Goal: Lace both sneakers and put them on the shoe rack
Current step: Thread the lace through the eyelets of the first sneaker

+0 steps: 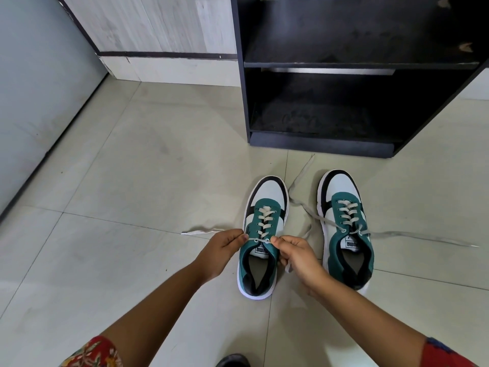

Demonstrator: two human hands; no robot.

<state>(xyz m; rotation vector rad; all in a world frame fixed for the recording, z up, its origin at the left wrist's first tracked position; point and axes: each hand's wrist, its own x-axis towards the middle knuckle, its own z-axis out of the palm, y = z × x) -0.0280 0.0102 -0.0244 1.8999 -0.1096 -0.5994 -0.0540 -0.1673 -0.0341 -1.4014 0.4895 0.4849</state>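
Note:
Two green, white and black sneakers stand side by side on the floor tiles, toes pointing at the rack. On the left sneaker (264,207) a grey lace (264,221) crosses up to the top eyelets. My left hand (225,250) pinches the lace end at the left top eyelet, and the loose end trails left across the floor. My right hand (296,258) pinches the other end at the right top eyelet. The right sneaker (344,223) is laced too, its lace ends (423,237) lying loose on the floor on both sides.
A black shoe rack (357,64) with two open shelves stands just beyond the sneakers. A pale wood-look panel (158,27) is at the back left and a grey wall (34,88) runs along the left. A dark object (232,361) shows at the bottom edge.

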